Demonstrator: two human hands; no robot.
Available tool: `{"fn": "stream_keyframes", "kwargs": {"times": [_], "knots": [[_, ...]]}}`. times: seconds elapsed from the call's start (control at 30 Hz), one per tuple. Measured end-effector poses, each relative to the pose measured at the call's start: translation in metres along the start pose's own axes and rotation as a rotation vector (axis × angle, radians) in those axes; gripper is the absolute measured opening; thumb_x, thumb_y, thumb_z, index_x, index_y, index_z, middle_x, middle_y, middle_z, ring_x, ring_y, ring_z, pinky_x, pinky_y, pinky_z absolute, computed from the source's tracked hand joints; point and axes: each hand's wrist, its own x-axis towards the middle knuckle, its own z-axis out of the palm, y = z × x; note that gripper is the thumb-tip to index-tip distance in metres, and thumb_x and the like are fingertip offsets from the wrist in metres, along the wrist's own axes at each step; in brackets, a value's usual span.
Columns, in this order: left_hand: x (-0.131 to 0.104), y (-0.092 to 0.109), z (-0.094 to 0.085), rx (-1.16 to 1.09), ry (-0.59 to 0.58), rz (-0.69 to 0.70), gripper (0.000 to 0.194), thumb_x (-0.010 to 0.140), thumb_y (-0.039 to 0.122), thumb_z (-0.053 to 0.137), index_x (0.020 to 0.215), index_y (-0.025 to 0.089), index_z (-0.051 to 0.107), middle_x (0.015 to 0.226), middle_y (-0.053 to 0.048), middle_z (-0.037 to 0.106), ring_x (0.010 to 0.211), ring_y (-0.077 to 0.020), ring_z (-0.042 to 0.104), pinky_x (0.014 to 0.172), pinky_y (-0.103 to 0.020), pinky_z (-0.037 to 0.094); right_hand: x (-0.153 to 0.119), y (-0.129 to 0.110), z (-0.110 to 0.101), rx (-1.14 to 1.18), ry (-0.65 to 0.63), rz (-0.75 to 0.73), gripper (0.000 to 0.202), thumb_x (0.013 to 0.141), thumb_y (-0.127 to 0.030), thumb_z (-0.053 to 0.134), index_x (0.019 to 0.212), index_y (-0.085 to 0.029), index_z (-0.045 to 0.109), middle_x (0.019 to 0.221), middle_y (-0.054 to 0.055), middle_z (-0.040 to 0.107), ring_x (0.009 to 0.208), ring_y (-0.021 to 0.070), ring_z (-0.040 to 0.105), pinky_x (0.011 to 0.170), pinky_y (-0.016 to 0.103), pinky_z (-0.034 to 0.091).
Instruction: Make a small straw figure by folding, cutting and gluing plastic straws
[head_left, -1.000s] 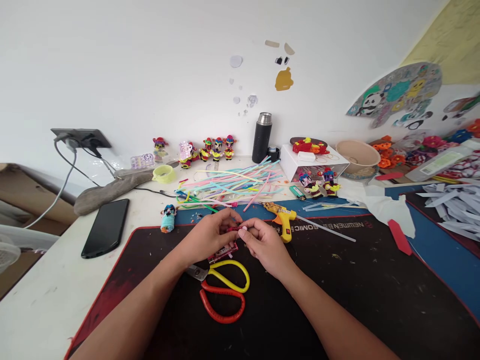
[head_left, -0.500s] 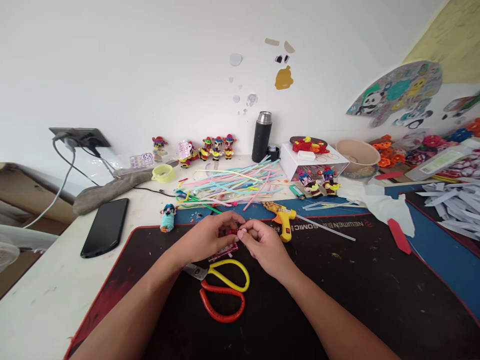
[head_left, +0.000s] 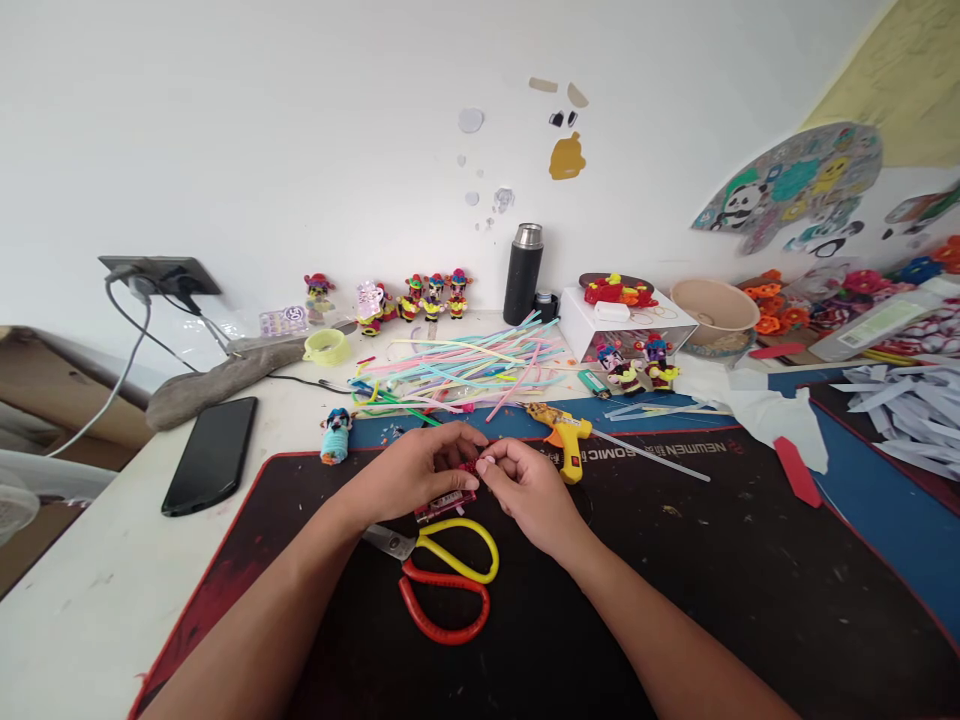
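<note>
Two hands [head_left: 536, 497] — perhaps eight figurines [head_left: 434, 298]

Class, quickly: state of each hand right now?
Left hand: closed, holding a small dark-red piece.
Right hand: closed, pinching that piece's end, grip partly hidden.

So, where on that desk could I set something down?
Mostly bare: the dark mat between right forearm and red strip; white tabletop in front of the smartphone. Crowded: around the left hand and right hand, hemmed by scissors and glue gun; behind, under pastel pipe cleaners.
</note>
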Motion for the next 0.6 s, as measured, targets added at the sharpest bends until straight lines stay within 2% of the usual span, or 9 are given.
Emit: {"fn": "stream_keyframes", "kwargs": {"times": [0.13,0.23,0.3,0.4,0.6], "knots": [[-0.001,0.002,-0.003,-0.018,0.022,0.002,0.036,0.089,0.040,0.074,0.119,0.022,0.067,0.093,-0.004,0.074,0.084,-0.0204,0.069,0.074,-0.029,0.053,0.002,0.004,0.000,0.008,0.012,-0.006,0.028,0.090,-0.049,0.069,0.087,-0.022,0.062,0.056,-0.007,0.045,0.047,0.0113,0.038,0.046,0.025,0.027],[-0.001,0.000,-0.006,-0.007,0.135,0.005,0.033,0.089,0.043,0.073,0.113,0.020,0.070,0.099,-0.006,0.075,0.087,-0.0209,0.068,0.076,-0.030,0.053,0.002,0.006,0.000,0.013,0.007,-0.010,0.027,0.091,-0.049,0.068,0.088,-0.022,0.063,0.056,-0.007,0.044,0.047,0.0113,0.039,0.046,0.025,0.028],[-0.001,-0.004,-0.008,0.000,0.249,-0.018,0.026,0.091,0.042,0.069,0.102,0.019,0.072,0.089,-0.004,0.073,0.078,-0.0188,0.066,0.070,-0.028,0.052,0.001,0.007,0.000,0.011,0.008,-0.011,0.027,0.092,-0.049,0.068,0.089,-0.022,0.063,0.058,-0.007,0.045,0.048,0.0113,0.039,0.047,0.025,0.029],[0.001,-0.009,-0.012,-0.002,0.370,-0.075,0.025,0.092,0.043,0.066,0.088,0.019,0.070,0.071,0.000,0.066,0.061,-0.0148,0.059,0.057,-0.024,0.045,0.001,0.006,0.000,0.015,0.005,-0.008,0.028,0.092,-0.049,0.067,0.090,-0.022,0.063,0.060,-0.006,0.045,0.049,0.0114,0.039,0.047,0.025,0.029],[0.001,-0.007,-0.015,0.027,0.463,-0.108,0.035,0.092,0.051,0.062,0.076,0.020,0.061,0.060,0.003,0.059,0.051,-0.0129,0.051,0.052,-0.024,0.040,0.001,0.006,0.000,0.016,0.007,-0.010,0.030,0.091,-0.051,0.068,0.088,-0.022,0.063,0.059,-0.006,0.046,0.049,0.0118,0.040,0.047,0.025,0.030]]}}
